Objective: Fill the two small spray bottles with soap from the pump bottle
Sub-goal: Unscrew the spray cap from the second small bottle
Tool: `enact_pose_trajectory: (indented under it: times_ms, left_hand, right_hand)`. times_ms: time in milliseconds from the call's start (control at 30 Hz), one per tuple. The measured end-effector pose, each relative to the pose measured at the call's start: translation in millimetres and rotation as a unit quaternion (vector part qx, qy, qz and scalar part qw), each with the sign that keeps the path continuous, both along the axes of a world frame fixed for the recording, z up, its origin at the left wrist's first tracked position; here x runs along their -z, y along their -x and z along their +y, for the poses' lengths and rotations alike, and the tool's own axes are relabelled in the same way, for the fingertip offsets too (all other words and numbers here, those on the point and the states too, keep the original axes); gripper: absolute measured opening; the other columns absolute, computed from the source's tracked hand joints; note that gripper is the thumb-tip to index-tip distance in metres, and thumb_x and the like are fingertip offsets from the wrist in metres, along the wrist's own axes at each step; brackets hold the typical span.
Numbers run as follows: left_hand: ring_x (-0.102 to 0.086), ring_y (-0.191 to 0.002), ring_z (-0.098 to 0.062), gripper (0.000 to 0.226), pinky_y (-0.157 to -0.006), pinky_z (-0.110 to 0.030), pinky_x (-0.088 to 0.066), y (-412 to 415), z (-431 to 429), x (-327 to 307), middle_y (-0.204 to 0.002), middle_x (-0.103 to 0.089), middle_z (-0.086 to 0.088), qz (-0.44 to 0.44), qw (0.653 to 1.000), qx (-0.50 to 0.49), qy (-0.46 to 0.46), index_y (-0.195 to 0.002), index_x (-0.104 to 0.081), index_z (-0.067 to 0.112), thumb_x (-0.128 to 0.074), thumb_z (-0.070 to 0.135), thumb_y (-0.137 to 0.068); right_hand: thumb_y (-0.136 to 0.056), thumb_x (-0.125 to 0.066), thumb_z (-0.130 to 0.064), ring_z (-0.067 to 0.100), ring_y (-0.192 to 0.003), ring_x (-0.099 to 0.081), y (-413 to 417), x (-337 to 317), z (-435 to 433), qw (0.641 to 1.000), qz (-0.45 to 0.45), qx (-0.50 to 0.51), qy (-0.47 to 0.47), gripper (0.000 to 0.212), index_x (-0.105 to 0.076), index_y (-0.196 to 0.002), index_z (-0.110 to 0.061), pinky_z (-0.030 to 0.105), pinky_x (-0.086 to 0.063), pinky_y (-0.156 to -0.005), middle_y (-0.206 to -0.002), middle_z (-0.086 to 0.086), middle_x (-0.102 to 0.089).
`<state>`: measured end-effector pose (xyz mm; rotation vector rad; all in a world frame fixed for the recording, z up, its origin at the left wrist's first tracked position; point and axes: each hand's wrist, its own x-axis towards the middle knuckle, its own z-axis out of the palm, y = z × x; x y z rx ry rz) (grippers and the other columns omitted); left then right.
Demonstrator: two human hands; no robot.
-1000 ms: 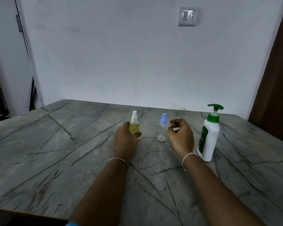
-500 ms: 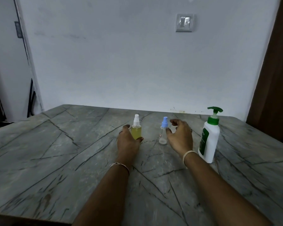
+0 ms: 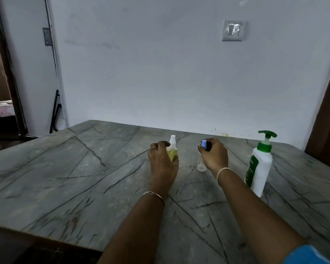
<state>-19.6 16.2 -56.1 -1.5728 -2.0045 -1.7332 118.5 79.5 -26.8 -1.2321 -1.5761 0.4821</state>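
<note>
Marble table [image 3: 84, 178] | left hand [image 3: 163, 164] grips yellow bottle [image 3: 172, 152] | right hand [image 3: 214, 157] grips blue cap [image 3: 204, 144] | pump bottle [image 3: 259, 168] beside

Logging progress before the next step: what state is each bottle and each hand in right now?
white-capped spray bottle: upright, capped, holds yellow liquid.
blue-capped spray bottle: upright, capped, looks empty.
pump bottle: upright, pump on, untouched.
left hand: grips the white-capped spray bottle.
right hand: grips the blue-capped spray bottle's top.

There are 2 spray bottles [image 3: 172, 154] [image 3: 203, 144], 1 pump bottle [image 3: 260, 168], 2 hands [image 3: 163, 164] [image 3: 214, 157] and 1 table [image 3: 65, 178].
</note>
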Motion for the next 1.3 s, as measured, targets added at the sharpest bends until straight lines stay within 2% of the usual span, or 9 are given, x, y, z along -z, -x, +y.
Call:
enact_pose_trajectory:
  times_ms: [100,167,267,367,533,867,1067,1167,1300]
  left_hand:
    - [-0.054,-0.076,-0.013,0.029,-0.067,-0.026,-0.047,-6.5,0.3,0.5,-0.082,-0.060,0.002,0.056,0.994,0.081,-0.053,-0.099,-0.060,0.017,-0.077,0.028,-0.077]
    - [-0.051,-0.067,-0.008,0.033,-0.060,-0.018,-0.042,-12.1,-0.5,2.3,-0.074,-0.058,0.005,0.096,0.985,0.132,-0.047,-0.094,-0.063,0.016,-0.079,0.038,-0.074]
    - [-0.050,-0.084,-0.007,0.061,-0.068,-0.014,-0.041,-16.9,0.1,5.5,-0.097,-0.053,0.007,0.088,0.980,0.180,0.010,-0.115,-0.057,0.016,-0.082,0.045,-0.067]
    - [-0.054,-0.095,-0.010,0.073,-0.078,-0.030,-0.053,-18.9,0.3,6.8,-0.108,-0.056,0.005,0.053,0.974,0.206,0.076,-0.123,-0.049,0.016,-0.083,0.045,-0.066]
    - [-0.065,-0.083,-0.018,0.043,-0.074,-0.030,-0.054,-21.0,-0.8,4.6,-0.095,-0.068,-0.005,0.006,0.968,0.235,0.088,-0.103,-0.062,0.009,-0.083,0.028,-0.071]
    - [-0.067,-0.082,-0.019,0.030,-0.076,-0.029,-0.052,-14.7,2.5,3.9,-0.091,-0.072,-0.010,0.011,0.958,0.259,0.120,-0.097,-0.068,0.003,-0.079,0.019,-0.075]
    - [-0.068,-0.098,-0.022,0.037,-0.082,-0.017,-0.053,-12.1,5.0,0.5,-0.107,-0.070,-0.018,-0.083,0.920,0.337,0.183,-0.113,-0.062,-0.007,-0.074,0.003,-0.079]
    - [-0.065,-0.081,-0.004,0.028,-0.071,-0.007,-0.050,-13.2,3.8,0.9,-0.092,-0.069,-0.002,-0.074,0.915,0.343,0.196,-0.106,-0.065,0.001,-0.074,0.007,-0.080]
    - [-0.066,-0.092,-0.011,0.025,-0.084,-0.019,-0.052,-13.9,6.0,2.0,-0.098,-0.069,0.000,-0.086,0.911,0.347,0.203,-0.101,-0.065,0.014,-0.076,0.012,-0.079]
  right_hand:
    - [-0.084,-0.072,-0.020,0.022,-0.089,-0.063,0.6,2.2,-7.7,1.000,0.010,-0.011,-0.025,0.025,-0.067,-0.106,-0.007,0.025,-0.044,-0.075,-0.100,0.009,-0.070]
    - [-0.081,-0.076,-0.024,0.015,-0.081,-0.061,2.5,2.9,-13.4,0.999,0.020,-0.017,-0.032,0.029,-0.067,-0.104,-0.009,0.022,-0.045,-0.070,-0.093,0.004,-0.069]
    - [-0.075,-0.081,-0.030,0.010,-0.074,-0.059,3.9,1.8,-21.1,0.999,0.023,-0.020,-0.027,0.032,-0.067,-0.099,-0.013,0.012,-0.040,-0.059,-0.083,-0.004,-0.063]
    - [-0.068,-0.086,-0.034,0.009,-0.070,-0.061,2.0,-0.6,-26.9,0.999,0.001,-0.013,-0.035,0.033,-0.066,-0.087,-0.016,0.012,-0.041,-0.056,-0.075,-0.006,-0.064]
    - [-0.070,-0.084,-0.031,0.000,-0.063,-0.056,1.6,-3.0,-40.2,0.998,-0.031,-0.013,-0.049,0.026,-0.063,-0.080,-0.021,0.011,-0.040,-0.053,-0.069,-0.011,-0.059]
    - [-0.076,-0.080,-0.025,0.002,-0.069,-0.055,1.4,-0.4,-43.4,0.994,-0.063,-0.040,-0.080,0.021,-0.067,-0.092,-0.019,0.004,-0.035,-0.056,-0.078,-0.010,-0.061]
    - [-0.082,-0.071,-0.005,0.006,-0.087,-0.067,-10.8,3.1,-35.7,0.987,-0.018,-0.151,-0.058,0.021,-0.068,-0.097,-0.018,0.024,-0.057,-0.080,-0.092,-0.005,-0.071]
    - [-0.084,-0.067,0.004,0.007,-0.097,-0.067,-19.4,6.3,-34.3,0.974,0.044,-0.222,-0.017,0.033,-0.066,-0.112,-0.013,0.023,-0.056,-0.082,-0.105,0.003,-0.071]
    - [-0.080,-0.075,-0.006,0.007,-0.090,-0.067,-34.5,6.4,-30.9,0.980,0.037,-0.195,-0.029,0.039,-0.065,-0.117,-0.016,0.020,-0.052,-0.079,-0.099,0.001,-0.071]
